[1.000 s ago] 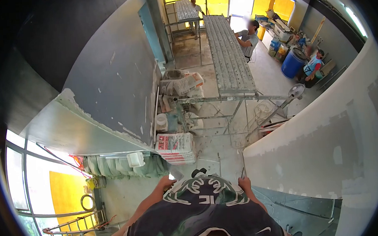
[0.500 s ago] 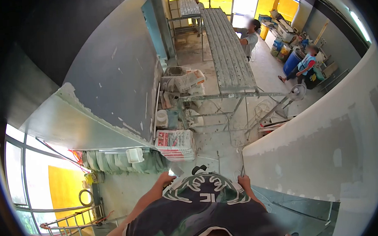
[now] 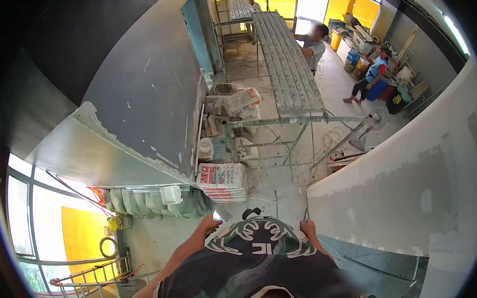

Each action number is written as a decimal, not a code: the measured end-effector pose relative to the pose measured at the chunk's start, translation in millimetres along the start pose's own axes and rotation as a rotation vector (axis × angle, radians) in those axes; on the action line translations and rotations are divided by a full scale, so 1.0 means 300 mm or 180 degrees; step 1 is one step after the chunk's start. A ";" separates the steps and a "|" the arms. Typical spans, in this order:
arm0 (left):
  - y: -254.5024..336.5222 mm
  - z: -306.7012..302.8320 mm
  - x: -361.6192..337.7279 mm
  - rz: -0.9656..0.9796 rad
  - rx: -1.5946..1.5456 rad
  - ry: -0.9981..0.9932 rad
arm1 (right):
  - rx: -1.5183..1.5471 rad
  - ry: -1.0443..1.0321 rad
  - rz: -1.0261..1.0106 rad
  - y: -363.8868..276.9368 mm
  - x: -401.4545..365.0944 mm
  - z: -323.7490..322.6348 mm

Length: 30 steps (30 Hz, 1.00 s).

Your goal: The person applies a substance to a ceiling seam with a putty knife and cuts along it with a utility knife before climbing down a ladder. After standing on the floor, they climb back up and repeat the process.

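I look down from high up over a building site. My left hand [image 3: 209, 224] is closed on a flat metal blade, a trowel or putty knife [image 3: 220, 215], just in front of my chest. My right hand [image 3: 307, 227] grips a thin metal tool or rod [image 3: 306, 205] that points up beside the grey plastered wall [image 3: 405, 189] on my right. Both hands are held close to my patterned shirt [image 3: 253, 249].
Below stand stacked cement bags [image 3: 222, 181], a white bucket [image 3: 205, 149] and a long metal scaffold deck [image 3: 289, 67]. A person stands at the scaffold's far right side; another in blue walks near a fan [image 3: 378, 117]. A grey partition wall [image 3: 145, 94] rises on the left.
The person in blue at the far right has stood up and walked left. My hands have barely moved; the view has shifted slightly.
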<state>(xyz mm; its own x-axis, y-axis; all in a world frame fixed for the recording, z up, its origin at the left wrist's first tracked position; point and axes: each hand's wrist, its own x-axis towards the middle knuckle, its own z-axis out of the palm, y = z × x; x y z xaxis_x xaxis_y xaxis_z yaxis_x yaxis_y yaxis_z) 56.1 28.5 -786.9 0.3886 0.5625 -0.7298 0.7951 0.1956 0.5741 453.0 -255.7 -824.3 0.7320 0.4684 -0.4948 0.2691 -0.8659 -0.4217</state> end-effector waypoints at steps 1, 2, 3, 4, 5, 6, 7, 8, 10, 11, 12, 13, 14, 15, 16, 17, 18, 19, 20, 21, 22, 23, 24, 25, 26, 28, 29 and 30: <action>0.001 0.000 -0.001 0.0000 0.0030 0.0024 | 0.0000 -0.0003 0.0002 -0.005 -0.003 -0.005; 0.001 -0.001 -0.004 -0.0006 0.0030 0.0022 | 0.0004 -0.0029 0.0001 -0.008 -0.009 -0.010; 0.001 -0.001 -0.006 -0.0011 -0.0033 0.0000 | 0.0007 -0.0054 0.0000 0.005 -0.006 -0.003; 0.002 0.000 -0.008 -0.0014 -0.0098 -0.0021 | 0.0005 -0.0055 0.0002 0.017 -0.002 0.005; 0.003 0.001 -0.009 -0.0017 -0.0100 -0.0024 | -0.0009 -0.0018 -0.0025 0.027 0.004 0.014; 0.000 0.003 -0.009 0.0011 -0.0034 -0.0018 | -0.0023 0.0017 -0.0051 0.034 0.005 0.019; -0.002 0.007 -0.009 0.0041 0.0033 -0.0010 | -0.0025 0.0014 -0.0051 0.043 0.007 0.024; -0.005 0.010 -0.010 0.0039 0.0031 -0.0011 | -0.0008 0.0019 -0.0054 0.051 0.009 0.027; -0.010 0.016 -0.012 0.0011 0.0003 -0.0010 | 0.0006 0.0023 -0.0054 0.040 -0.004 0.014; -0.013 0.018 -0.013 0.0009 0.0001 -0.0011 | 0.0037 0.0001 -0.0015 0.035 -0.010 0.006; -0.013 0.019 -0.014 -0.0014 0.0010 -0.0009 | 0.0066 -0.0021 0.0023 0.043 -0.008 0.009; -0.013 0.020 -0.016 -0.0037 0.0019 -0.0008 | 0.0063 -0.0022 0.0025 0.048 -0.005 0.014; -0.015 0.019 -0.018 -0.0038 0.0017 -0.0011 | 0.0065 0.0017 -0.0019 0.048 -0.001 0.020; -0.015 0.020 -0.020 -0.0010 -0.0049 -0.0021 | 0.0066 0.0058 -0.0062 0.052 0.001 0.023; -0.015 0.021 -0.021 0.0018 -0.0115 -0.0030 | 0.0062 0.0059 -0.0062 0.056 0.002 0.024; -0.014 0.021 -0.021 0.0020 -0.0118 -0.0030 | 0.0065 0.0084 -0.0092 0.059 0.004 0.026; -0.012 0.019 -0.018 -0.0021 -0.0118 -0.0040 | 0.0068 0.0108 -0.0122 0.057 0.005 0.029; -0.011 0.019 -0.019 -0.0061 -0.0118 -0.0050 | 0.0067 0.0110 -0.0121 0.057 0.004 0.029; -0.010 0.018 -0.019 -0.0059 -0.0117 -0.0054 | 0.0091 0.0111 -0.0116 0.057 0.004 0.030; -0.023 0.017 -0.007 -0.0045 -0.0160 -0.0054 | 0.0114 0.0112 -0.0109 0.057 0.005 0.032; -0.035 0.019 0.004 -0.0031 -0.0199 -0.0056 | 0.0113 0.0117 -0.0101 0.060 0.006 0.034; -0.046 0.021 0.015 -0.0028 -0.0194 -0.0067 | 0.0133 0.0108 -0.0095 0.062 0.008 0.037; -0.047 0.021 0.019 -0.0058 -0.0200 -0.0074 | 0.0153 0.0100 -0.0089 0.056 0.003 0.031; -0.048 0.022 0.023 -0.0072 -0.0201 -0.0080 | 0.0154 0.0105 -0.0079 0.050 -0.003 0.026; -0.048 0.023 0.026 -0.0086 -0.0202 -0.0086 | 0.0108 0.0113 -0.0072 0.044 -0.009 0.020; -0.050 0.021 0.026 -0.0081 -0.0166 -0.0108 | 0.0060 0.0117 -0.0061 0.041 -0.015 0.018; -0.051 0.021 0.026 -0.0081 -0.0153 -0.0117 | 0.0047 0.0129 -0.0071 0.039 -0.017 0.017; -0.069 0.025 0.039 -0.0162 -0.0088 -0.0026 | 0.0034 0.0140 -0.0082 0.039 -0.019 0.017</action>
<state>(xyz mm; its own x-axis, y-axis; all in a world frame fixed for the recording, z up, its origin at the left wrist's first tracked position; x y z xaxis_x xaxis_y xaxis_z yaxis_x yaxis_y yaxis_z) 47.6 25.2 -810.0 0.3519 0.5447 -0.7613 0.8008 0.2459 0.5461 448.7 -267.6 -830.2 0.7517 0.4821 -0.4500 0.2816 -0.8517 -0.4419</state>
